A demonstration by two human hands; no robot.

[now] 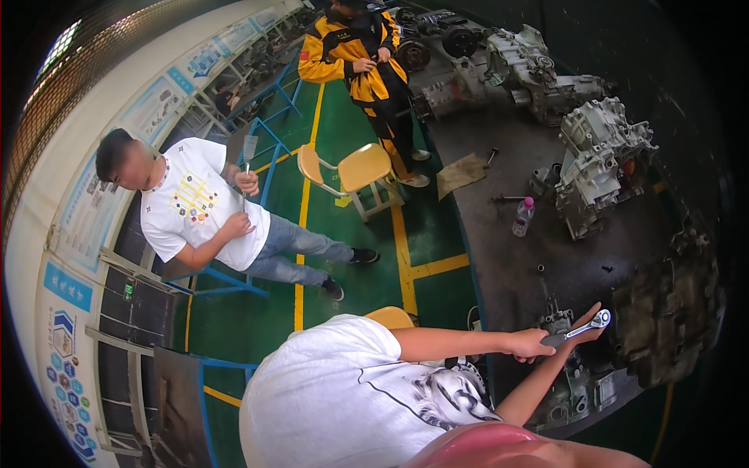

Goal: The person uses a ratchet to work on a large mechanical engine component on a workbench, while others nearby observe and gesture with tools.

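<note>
Head view shows the left hand (533,344) with its grip wrapped around the dark grey handle of a shiny chrome ratchet wrench (579,331), which is held above the surface with its round head pointing right. The right hand (585,338) lies just behind that head, partly hidden; whether it touches the metal, or how far its fingers curl, I cannot tell. The wrench should prove rigid, sturdy and fairly heavy for its size, with the polished shaft likely slippery if oily, so the grey handle looks the surest place to hold. Below the hands, grey cast-metal housing parts (577,394) lie on the dark, stained surface (499,265), and a bulky, dark cast casing (667,312) stands just beyond the wrench head, where it could block a wide swing. Farther along are a clear plastic bottle with a pink cap (523,221), a ribbed, silver-grey gearbox (601,160) and a flat brown sheet (462,175), all well clear of the wrench; a yellow-seated chair (364,168) stands on the green floor (351,285) beyond.
</note>
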